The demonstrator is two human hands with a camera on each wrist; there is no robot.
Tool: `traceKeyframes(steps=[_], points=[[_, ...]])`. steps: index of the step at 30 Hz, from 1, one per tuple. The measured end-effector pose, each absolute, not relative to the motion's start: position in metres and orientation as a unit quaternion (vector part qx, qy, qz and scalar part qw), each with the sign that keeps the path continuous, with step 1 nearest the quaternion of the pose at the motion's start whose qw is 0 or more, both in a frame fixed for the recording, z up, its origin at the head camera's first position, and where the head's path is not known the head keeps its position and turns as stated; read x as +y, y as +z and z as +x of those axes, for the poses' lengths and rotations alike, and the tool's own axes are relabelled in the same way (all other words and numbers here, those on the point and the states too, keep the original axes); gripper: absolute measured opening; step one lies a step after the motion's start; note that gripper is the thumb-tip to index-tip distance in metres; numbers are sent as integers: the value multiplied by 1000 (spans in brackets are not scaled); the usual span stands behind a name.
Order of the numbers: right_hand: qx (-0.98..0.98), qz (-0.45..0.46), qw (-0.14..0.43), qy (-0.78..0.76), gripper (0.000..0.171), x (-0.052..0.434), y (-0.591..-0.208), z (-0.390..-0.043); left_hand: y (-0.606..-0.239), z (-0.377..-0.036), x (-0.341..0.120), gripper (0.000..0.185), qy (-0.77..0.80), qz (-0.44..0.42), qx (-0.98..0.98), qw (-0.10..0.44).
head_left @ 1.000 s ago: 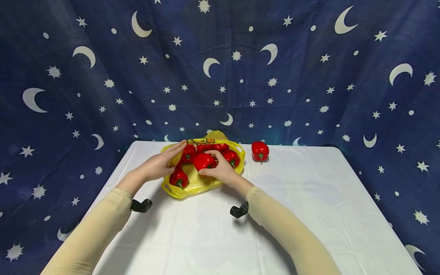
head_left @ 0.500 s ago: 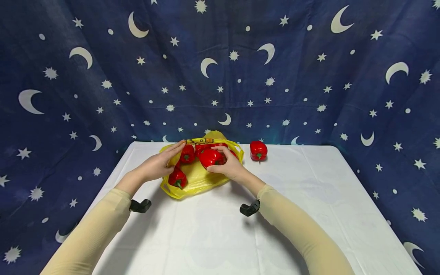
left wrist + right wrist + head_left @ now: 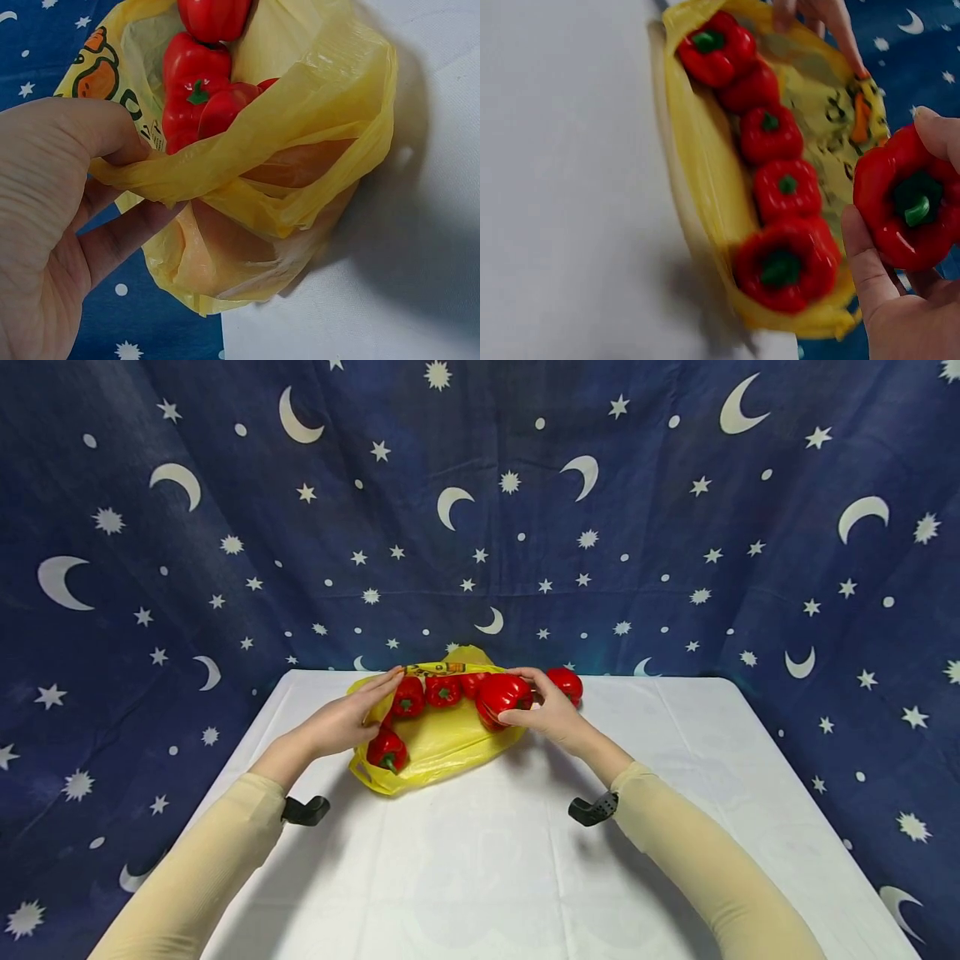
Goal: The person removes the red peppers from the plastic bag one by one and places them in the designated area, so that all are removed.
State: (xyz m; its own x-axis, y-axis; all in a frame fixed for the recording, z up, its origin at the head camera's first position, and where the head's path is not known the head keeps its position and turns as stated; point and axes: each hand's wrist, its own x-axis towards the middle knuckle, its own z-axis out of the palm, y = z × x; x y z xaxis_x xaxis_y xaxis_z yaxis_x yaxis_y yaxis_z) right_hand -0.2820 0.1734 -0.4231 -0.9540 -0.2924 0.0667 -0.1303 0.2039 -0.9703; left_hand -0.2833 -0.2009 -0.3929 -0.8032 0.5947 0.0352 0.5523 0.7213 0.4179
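Left hand (image 3: 341, 722): pinches yellow bag (image 3: 442, 747) rim | right hand (image 3: 551, 714): grips red pepper (image 3: 501, 695) | bag: four peppers inside, on white worktop (image 3: 487, 860)

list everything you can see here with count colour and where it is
peppers in the bag: five in the right wrist view, red with green stems, in a row inside the open bag
held pepper: one, red, in the right hand at the bag's right edge
loose pepper: one, red, on the table behind the right hand
plastic bag: one, yellow, printed, far middle of the table
table: one, white cloth
backdrop: one, dark blue, white moons and stars
left hand: pinches the bag's rim
right hand: grips the held pepper
sleeves: two, beige
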Motion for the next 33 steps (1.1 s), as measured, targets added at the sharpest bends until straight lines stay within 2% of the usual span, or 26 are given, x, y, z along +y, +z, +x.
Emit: traceKeyframes(steps=[13,21,33], points=[[757,-91,25,-647,78,236,-413,-292,-391,-285,-205,90,216,309,925,50],[750,-53,0,-660,77,277,-419,-294,-394,-288,-203,87,281,302,908,70],[703,16,-23,-710,84,324,-430,-300,-402,-286,-205,80,285,313,905,54]])
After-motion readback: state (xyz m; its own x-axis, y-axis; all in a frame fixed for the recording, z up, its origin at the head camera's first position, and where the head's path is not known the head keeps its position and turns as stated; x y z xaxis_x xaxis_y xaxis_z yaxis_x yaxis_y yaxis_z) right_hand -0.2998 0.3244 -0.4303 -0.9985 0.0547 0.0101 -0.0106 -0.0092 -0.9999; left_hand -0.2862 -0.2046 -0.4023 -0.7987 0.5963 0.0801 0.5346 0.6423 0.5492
